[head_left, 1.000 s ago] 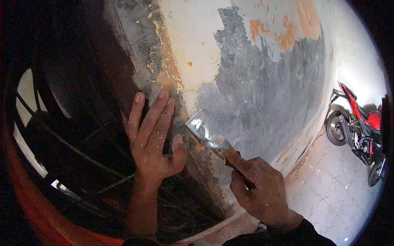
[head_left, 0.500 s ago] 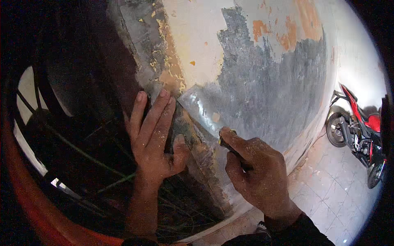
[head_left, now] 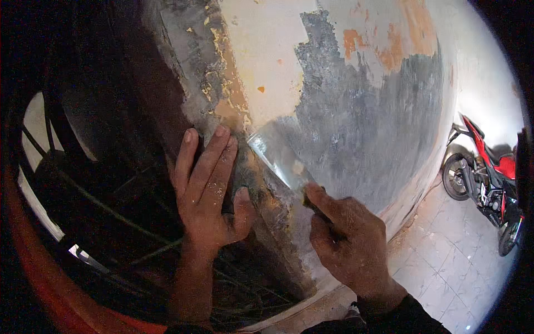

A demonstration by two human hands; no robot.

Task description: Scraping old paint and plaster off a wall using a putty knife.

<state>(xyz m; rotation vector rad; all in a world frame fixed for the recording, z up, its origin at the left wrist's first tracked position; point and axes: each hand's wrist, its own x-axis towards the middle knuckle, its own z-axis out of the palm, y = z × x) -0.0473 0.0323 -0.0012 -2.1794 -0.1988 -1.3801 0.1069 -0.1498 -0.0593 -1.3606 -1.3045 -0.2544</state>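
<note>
Against the patchy wall the right hand grips a scraper (left hand outspread, unclenched).

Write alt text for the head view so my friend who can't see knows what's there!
A right hand holds a scraper with its shiny blade against a patchy gray, cream and orange wall. The left hand rests beside it, at the wall's darker edge. Far right, a red and black motorbike stands on pale floor tiles.
</note>
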